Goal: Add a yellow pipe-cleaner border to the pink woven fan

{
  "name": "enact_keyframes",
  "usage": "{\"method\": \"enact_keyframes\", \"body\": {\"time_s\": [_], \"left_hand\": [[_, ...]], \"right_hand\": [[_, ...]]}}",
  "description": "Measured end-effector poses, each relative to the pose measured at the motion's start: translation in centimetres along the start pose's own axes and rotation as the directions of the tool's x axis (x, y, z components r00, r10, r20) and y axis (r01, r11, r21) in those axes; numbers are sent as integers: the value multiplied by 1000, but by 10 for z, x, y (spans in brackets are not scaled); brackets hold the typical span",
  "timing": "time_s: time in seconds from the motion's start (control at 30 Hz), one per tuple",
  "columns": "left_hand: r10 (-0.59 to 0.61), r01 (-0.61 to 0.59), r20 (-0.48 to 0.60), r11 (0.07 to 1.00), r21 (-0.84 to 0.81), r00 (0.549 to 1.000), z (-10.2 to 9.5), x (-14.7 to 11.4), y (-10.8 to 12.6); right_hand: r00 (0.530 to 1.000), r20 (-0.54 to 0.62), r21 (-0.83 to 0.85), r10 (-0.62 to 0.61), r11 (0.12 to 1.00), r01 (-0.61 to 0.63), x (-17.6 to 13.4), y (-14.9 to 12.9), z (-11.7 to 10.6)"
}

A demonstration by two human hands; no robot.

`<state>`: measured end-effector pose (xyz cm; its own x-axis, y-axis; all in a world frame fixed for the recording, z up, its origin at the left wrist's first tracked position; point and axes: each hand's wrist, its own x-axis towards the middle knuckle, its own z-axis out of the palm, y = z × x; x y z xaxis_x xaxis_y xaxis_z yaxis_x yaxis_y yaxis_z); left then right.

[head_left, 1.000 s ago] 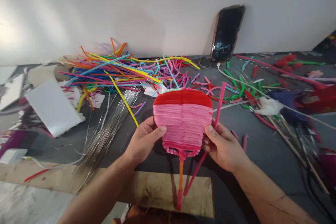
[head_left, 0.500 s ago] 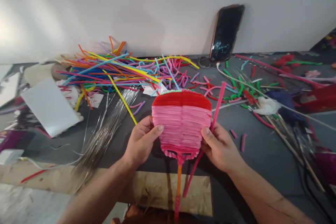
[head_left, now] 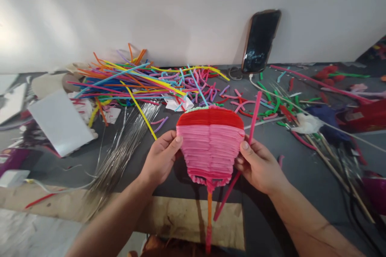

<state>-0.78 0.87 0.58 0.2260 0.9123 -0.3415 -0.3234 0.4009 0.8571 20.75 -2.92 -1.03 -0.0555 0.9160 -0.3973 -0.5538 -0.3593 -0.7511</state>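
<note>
Between my hands is a flat fan-shaped piece made of pipe cleaners (head_left: 211,144), pink with a red band near its top and a thin orange and pink stem hanging below. My left hand (head_left: 161,154) pinches its left edge, thumb in front. On the opposite edge, my right hand (head_left: 257,162) grips with the thumb in front and the fingers behind. A loose pink pipe cleaner (head_left: 255,116) also passes through my right hand, slanting from upper right to lower left. The fingertips behind the piece are hidden.
A pile of colourful pipe cleaners (head_left: 129,78) lies along the wall, with a bundle of thin wires (head_left: 126,144) in front. A phone (head_left: 261,42) leans on the wall, its cable crossing rightward. A white card (head_left: 62,122) lies left; cut green pieces (head_left: 276,98) lie right.
The pipe-cleaner piece has shifted slightly right and down in view, and my right hand has moved a little right with it. My left thumb now sits closer to the piece's edge.
</note>
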Motion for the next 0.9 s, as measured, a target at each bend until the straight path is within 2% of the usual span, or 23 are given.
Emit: {"method": "enact_keyframes", "body": {"time_s": [0.1, 0.2, 0.33, 0.4, 0.57, 0.63, 0.77, 0.9], "left_hand": [[44, -42, -65, 999, 32, 997, 0, 0, 1], [91, -88, -73, 995, 50, 993, -2, -1, -1], [83, -81, -87, 996, 27, 993, -2, 0, -3], [56, -55, -75, 998, 17, 996, -1, 0, -4], [-8, 7, 12, 997, 72, 1000, 0, -1, -2], [-5, 4, 17, 998, 63, 1000, -1, 1, 0], [21, -15, -71, 996, 84, 997, -7, 5, 3], [90, -73, -114, 987, 142, 989, -10, 7, 4]], "right_hand": [[1000, 8, -34, -22, 999, 22, -1, 6, 2], [998, -40, -41, -56, 998, 54, 0, 9, 2], [1000, -27, -65, -10, 998, 9, 3, 4, 0], [999, -37, -57, 6, 998, -8, 4, -1, -1], [986, -161, -33, -50, 998, 45, 4, -4, -3], [991, -135, -49, -28, 999, 21, 3, -3, -3], [998, -51, -90, 27, 995, -32, 1, 1, -1], [997, -71, -112, -2, 994, -6, 4, 5, 0]]}}
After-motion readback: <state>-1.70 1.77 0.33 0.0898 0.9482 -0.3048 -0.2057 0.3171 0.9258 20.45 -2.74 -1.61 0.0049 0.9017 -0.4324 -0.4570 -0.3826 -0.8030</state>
